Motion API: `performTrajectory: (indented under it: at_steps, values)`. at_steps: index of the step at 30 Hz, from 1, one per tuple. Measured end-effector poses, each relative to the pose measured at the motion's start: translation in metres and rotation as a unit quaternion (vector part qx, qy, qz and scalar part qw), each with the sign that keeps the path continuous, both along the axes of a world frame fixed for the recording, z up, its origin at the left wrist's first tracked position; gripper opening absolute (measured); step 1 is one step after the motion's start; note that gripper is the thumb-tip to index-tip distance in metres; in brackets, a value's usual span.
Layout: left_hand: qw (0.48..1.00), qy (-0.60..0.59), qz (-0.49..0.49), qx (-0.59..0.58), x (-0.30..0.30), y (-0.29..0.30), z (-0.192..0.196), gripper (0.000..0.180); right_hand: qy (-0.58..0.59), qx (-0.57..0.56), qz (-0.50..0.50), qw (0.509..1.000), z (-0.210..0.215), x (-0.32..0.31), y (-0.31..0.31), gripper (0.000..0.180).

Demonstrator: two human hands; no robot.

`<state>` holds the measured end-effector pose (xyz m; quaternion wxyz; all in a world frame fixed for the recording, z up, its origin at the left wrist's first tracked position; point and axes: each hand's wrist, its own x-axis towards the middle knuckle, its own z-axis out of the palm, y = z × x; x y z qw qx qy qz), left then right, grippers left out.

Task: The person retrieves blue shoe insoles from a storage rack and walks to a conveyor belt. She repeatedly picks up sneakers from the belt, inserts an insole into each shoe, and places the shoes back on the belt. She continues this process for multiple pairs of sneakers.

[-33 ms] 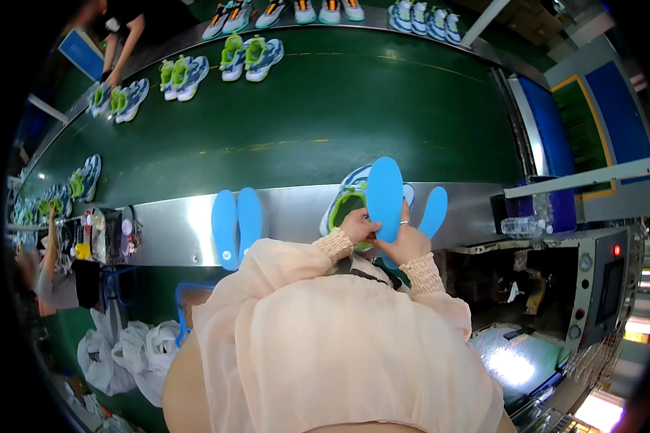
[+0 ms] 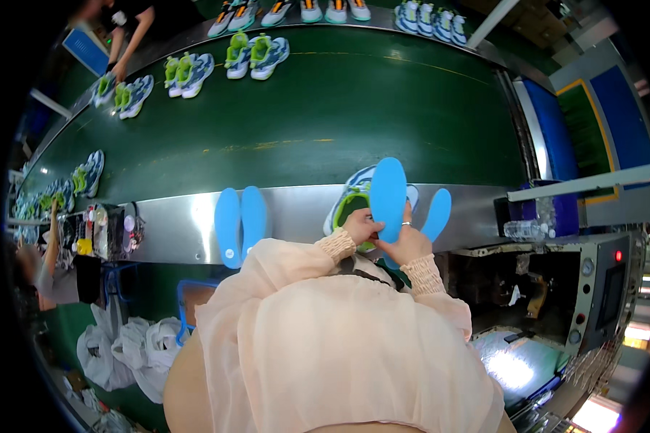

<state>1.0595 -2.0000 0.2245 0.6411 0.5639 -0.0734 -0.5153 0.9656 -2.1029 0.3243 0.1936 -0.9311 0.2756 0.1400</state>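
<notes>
Upright in front of me stands a blue insole [image 2: 388, 193], its lower end pinched between both my hands. My left hand [image 2: 362, 226] closes on its left edge with thumb and fingers. My right hand [image 2: 409, 243], with a ring on one finger, grips the right edge. Just behind the insole, a sneaker [image 2: 352, 200] with a lime-green lining rests on the metal ledge, partly hidden by my left hand and the insole. Right of my right hand is another blue insole [image 2: 438, 213]. Farther left along the ledge lie two more blue insoles [image 2: 228, 225], side by side.
Beyond the metal ledge [image 2: 310, 206] runs a green conveyor belt [image 2: 383, 108] carrying pairs of sneakers [image 2: 257, 56]. A machine with a control panel [image 2: 604, 292] stands at right, beside plastic bottles [image 2: 525, 229]. Co-workers are at far left; white bags [image 2: 133, 351] lie below.
</notes>
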Motion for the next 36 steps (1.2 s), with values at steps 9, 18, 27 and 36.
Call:
performTrajectory:
  at_steps: [9, 18, 27, 36]
  values:
    - [0.911, -0.366, -0.027, 0.187, 0.081, 0.061, -0.013, 0.046, 0.009, 0.070, -0.111, 0.991, -0.023, -0.001, 0.000, 0.099]
    - [0.876, -0.475, 0.043, 0.070, 0.049, 0.022, -0.105, 0.059, 0.045, 0.060, -0.093, 0.993, -0.020, -0.041, -0.011, 0.090]
    - [0.760, -0.638, 0.096, 0.079, 0.015, -0.025, -0.068, 0.048, 0.125, -0.082, -0.013, 0.989, 0.020, -0.050, -0.024, 0.089]
    - [0.825, -0.500, -0.025, 0.264, 0.054, -0.047, -0.059, 0.035, 0.218, -0.197, 0.158, 0.943, 0.032, -0.020, -0.015, 0.057]
